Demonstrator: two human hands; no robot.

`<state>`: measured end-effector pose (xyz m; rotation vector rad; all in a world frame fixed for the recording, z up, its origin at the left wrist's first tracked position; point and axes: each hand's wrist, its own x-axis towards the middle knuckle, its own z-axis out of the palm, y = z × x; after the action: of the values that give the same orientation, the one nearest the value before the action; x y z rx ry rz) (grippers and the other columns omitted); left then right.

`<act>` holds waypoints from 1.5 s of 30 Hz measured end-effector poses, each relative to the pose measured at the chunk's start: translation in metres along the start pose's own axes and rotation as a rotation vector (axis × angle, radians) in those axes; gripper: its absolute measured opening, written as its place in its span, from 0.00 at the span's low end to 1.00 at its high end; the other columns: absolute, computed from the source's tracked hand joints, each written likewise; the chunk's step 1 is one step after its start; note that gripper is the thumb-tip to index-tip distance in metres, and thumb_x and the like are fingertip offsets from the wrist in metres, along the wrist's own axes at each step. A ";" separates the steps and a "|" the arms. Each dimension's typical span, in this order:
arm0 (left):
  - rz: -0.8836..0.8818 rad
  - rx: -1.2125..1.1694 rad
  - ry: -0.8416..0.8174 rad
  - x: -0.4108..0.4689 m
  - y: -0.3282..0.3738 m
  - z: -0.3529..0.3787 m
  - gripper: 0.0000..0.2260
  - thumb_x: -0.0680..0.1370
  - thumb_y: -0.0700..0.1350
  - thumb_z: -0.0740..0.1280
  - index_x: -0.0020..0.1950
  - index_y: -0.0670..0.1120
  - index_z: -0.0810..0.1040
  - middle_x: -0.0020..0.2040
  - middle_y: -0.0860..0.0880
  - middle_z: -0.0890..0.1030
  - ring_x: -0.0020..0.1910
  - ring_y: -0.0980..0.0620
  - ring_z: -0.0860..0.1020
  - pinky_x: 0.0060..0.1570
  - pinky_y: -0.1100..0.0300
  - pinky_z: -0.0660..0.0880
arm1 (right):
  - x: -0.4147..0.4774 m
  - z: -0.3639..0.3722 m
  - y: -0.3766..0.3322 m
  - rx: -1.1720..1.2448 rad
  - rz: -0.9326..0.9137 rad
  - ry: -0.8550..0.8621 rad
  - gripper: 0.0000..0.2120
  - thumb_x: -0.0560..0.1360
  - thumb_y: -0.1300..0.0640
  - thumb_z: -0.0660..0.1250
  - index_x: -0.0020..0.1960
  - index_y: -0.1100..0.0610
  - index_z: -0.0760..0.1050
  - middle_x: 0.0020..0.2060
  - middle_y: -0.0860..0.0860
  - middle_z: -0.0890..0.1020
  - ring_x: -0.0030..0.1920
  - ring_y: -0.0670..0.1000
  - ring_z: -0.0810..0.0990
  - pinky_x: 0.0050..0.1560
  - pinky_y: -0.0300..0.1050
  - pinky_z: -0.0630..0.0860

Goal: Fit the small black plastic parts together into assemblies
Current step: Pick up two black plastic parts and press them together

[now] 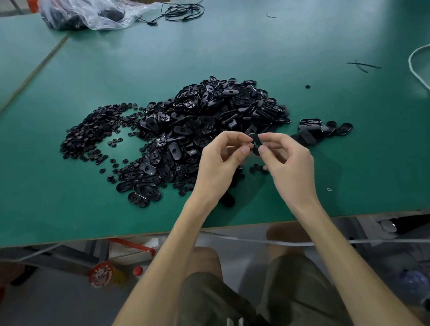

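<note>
A small black oval plastic part (254,142) is held above the green table (55,204), pinched from both sides. My left hand (221,162) pinches its left edge between thumb and forefinger. My right hand (285,156) pinches its right edge the same way. Behind and left of my hands lies a big heap of black oval shells (212,115). Left of that heap spreads a flatter pile of small black round pieces (92,132). A few black ovals (318,129) lie apart to the right of my hands.
A clear plastic bag (89,9) holding dark parts lies at the far left edge, with a coiled black cable (183,12) beside it. A white cord (427,84) curves along the right side. The table's front edge runs just below my wrists.
</note>
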<state>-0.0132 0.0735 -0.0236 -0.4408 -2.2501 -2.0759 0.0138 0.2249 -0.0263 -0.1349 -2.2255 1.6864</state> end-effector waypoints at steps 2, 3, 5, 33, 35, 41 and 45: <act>0.002 -0.009 0.022 0.000 -0.002 -0.001 0.06 0.81 0.33 0.69 0.55 0.42 0.81 0.50 0.44 0.85 0.49 0.54 0.84 0.51 0.59 0.79 | 0.000 0.000 0.000 0.020 0.001 -0.016 0.10 0.80 0.63 0.71 0.59 0.52 0.83 0.49 0.47 0.87 0.51 0.46 0.86 0.55 0.54 0.84; 0.000 -0.018 0.040 0.001 -0.003 -0.001 0.05 0.82 0.34 0.69 0.55 0.42 0.81 0.49 0.45 0.85 0.47 0.53 0.83 0.51 0.59 0.80 | 0.000 0.000 0.001 0.027 -0.002 -0.020 0.11 0.80 0.63 0.71 0.60 0.52 0.83 0.49 0.47 0.87 0.51 0.46 0.86 0.55 0.52 0.84; -0.008 -0.038 0.072 0.001 -0.004 -0.002 0.04 0.82 0.36 0.69 0.54 0.42 0.82 0.46 0.46 0.84 0.43 0.52 0.82 0.49 0.58 0.81 | 0.000 0.000 0.000 0.032 -0.023 -0.039 0.13 0.78 0.64 0.73 0.60 0.52 0.83 0.49 0.44 0.86 0.51 0.43 0.85 0.55 0.42 0.82; -0.078 0.017 0.137 0.003 -0.005 0.003 0.03 0.83 0.36 0.68 0.55 0.38 0.81 0.42 0.43 0.82 0.39 0.52 0.79 0.43 0.54 0.81 | 0.004 -0.003 0.005 0.236 0.005 -0.106 0.12 0.75 0.66 0.76 0.55 0.54 0.85 0.48 0.50 0.88 0.50 0.49 0.87 0.55 0.48 0.84; -0.081 0.019 0.139 0.003 -0.006 0.002 0.03 0.83 0.36 0.68 0.55 0.39 0.81 0.40 0.45 0.82 0.38 0.52 0.80 0.43 0.54 0.81 | 0.004 -0.002 0.005 0.237 0.005 -0.108 0.12 0.75 0.67 0.76 0.54 0.55 0.85 0.48 0.50 0.88 0.49 0.49 0.86 0.55 0.47 0.83; -0.084 0.019 0.128 0.003 -0.006 0.002 0.02 0.82 0.37 0.70 0.53 0.41 0.82 0.38 0.48 0.82 0.37 0.53 0.80 0.42 0.56 0.81 | 0.004 -0.002 0.004 0.232 -0.015 -0.106 0.12 0.75 0.67 0.76 0.54 0.53 0.85 0.48 0.49 0.88 0.48 0.47 0.86 0.54 0.42 0.82; -0.087 0.020 0.134 0.003 -0.005 0.003 0.03 0.82 0.37 0.70 0.54 0.40 0.82 0.38 0.47 0.82 0.38 0.53 0.80 0.43 0.54 0.81 | 0.003 -0.002 0.004 0.209 -0.029 -0.104 0.12 0.75 0.66 0.76 0.54 0.52 0.85 0.49 0.48 0.88 0.49 0.48 0.86 0.56 0.44 0.82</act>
<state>-0.0167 0.0763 -0.0280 -0.1990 -2.2484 -2.0526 0.0108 0.2293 -0.0287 0.0370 -2.0946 1.9363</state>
